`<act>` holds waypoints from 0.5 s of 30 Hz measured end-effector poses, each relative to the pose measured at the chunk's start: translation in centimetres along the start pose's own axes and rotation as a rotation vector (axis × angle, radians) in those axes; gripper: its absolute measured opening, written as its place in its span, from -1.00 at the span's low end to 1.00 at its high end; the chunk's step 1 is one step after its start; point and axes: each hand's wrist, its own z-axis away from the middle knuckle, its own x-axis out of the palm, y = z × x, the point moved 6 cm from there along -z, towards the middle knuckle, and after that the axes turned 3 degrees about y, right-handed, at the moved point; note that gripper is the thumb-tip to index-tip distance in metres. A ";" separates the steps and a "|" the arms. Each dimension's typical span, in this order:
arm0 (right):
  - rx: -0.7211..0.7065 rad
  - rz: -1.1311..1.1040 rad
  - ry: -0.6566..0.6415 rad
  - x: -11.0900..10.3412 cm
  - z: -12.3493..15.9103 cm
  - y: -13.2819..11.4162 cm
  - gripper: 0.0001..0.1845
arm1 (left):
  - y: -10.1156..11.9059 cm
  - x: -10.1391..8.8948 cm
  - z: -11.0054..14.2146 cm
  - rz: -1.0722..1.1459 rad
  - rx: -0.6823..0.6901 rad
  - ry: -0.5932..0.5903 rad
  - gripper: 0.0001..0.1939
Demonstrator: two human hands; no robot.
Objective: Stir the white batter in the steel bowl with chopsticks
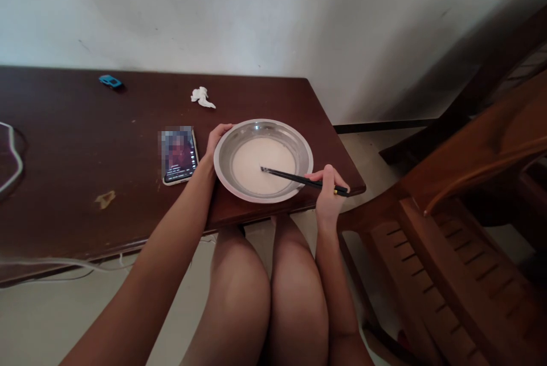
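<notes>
A round steel bowl [299,146] holding a pale, milky liquid [260,163] sits near the right front corner of a dark wooden table [85,149]. My left hand [215,141] grips the bowl's left rim, fingers curled over the edge. My right hand [328,189] pinches a pair of black chopsticks [294,178] whose tips rest in the liquid near the bowl's middle.
A phone [179,155] with a lit screen lies just left of the bowl. A crumpled white tissue [202,97] and a small blue toy car [110,81] lie near the wall. A white cable [15,155] curls at far left. A wooden chair [461,223] stands right.
</notes>
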 end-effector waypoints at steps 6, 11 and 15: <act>-0.001 0.088 -0.196 1.4 0.2 -0.1 -0.68 | 0.0 -0.2 0.0 -0.040 0.003 0.015 -0.82; -0.011 0.021 0.019 0.0 0.0 -0.2 -0.54 | -0.1 -0.2 -0.2 -0.038 0.004 -0.005 -0.81; 0.019 0.011 -0.184 1.3 0.2 0.0 -0.62 | -0.1 -0.1 0.0 -0.002 -0.009 -0.007 -0.78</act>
